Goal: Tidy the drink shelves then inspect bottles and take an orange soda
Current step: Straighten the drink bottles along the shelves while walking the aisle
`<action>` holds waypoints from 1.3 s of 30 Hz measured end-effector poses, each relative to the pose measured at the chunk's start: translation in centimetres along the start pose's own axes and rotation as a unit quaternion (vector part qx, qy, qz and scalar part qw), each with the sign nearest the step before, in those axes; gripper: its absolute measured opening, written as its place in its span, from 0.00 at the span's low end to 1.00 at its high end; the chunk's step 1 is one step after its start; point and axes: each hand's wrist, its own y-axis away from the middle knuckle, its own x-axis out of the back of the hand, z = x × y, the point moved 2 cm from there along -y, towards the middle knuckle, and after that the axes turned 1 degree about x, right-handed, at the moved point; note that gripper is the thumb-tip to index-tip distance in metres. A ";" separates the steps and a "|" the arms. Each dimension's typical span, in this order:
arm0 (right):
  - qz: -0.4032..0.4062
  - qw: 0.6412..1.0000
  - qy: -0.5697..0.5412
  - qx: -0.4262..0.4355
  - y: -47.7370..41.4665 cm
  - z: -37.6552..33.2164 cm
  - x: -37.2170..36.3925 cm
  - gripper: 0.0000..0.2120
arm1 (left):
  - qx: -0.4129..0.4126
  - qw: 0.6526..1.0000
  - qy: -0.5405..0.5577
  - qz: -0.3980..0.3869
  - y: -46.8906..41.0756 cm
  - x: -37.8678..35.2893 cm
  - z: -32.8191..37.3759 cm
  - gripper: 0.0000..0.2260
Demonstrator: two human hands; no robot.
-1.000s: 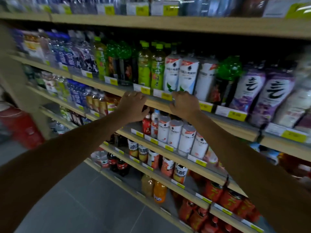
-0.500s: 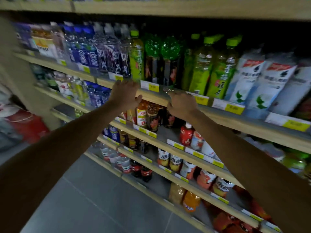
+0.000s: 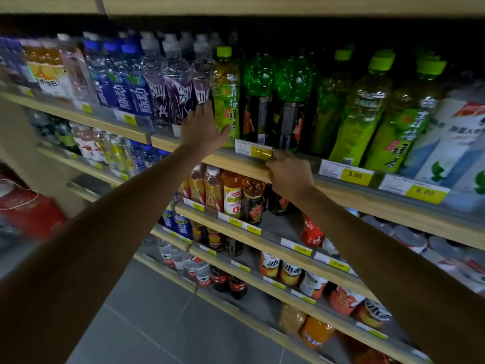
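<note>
Left hand (image 3: 202, 130) lifted to the bottles.
Fingers spread, it touches 1 green tea bottle (image 3: 225, 93) beside 3 purple bottles (image 3: 173, 95); right hand (image 3: 288, 174) still curls over the shelf edge (image 3: 354, 196); 1 orange soda (image 3: 316, 332) on the bottom shelf (image 3: 231, 304).

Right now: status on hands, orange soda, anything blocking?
Left hand open at green tea bottle. Right hand on shelf edge, grip unclear. Orange bottle on lowest shelf in view, untouched. Nothing in front of it.

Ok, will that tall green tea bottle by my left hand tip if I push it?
Possibly, if pushed high: the green tea bottle is tall, narrow and looks full, so likely heavy. Low down, where your left hand is, it should slide. The green-topped bottle alongside may steady it.
</note>
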 end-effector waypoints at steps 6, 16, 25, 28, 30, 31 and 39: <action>0.014 1.000 0.013 0.002 0.1 0.1 -1.1 0.12 | 0.052 0.974 0.217 0.039 -2.6 -1.7 1.1 0.35; 0.034 0.999 0.016 0.000 0.3 0.3 -1.4 0.13 | 0.055 0.949 0.310 0.021 -3.7 -2.5 0.5 0.31; 0.025 0.999 0.017 0.010 0.3 0.4 -1.1 0.13 | 0.021 0.922 0.384 0.033 -1.8 -1.3 0.8 0.34; 0.016 1.000 0.018 0.013 0.2 0.5 -0.8 0.14 | 0.015 0.917 0.393 0.061 -0.9 0.0 1.7 0.34; 0.006 1.000 0.013 0.014 0.0 0.5 -0.4 0.14 | 0.006 0.914 0.398 0.082 -0.1 1.1 2.3 0.33; 0.000 1.000 0.013 0.015 -0.1 0.5 -0.2 0.14 | 0.002 0.912 0.399 0.094 0.3 1.6 2.5 0.33; -0.041 0.997 -0.056 0.029 2.7 2.7 0.5 0.19 | -0.019 0.905 0.403 0.133 4.2 4.3 4.9 0.32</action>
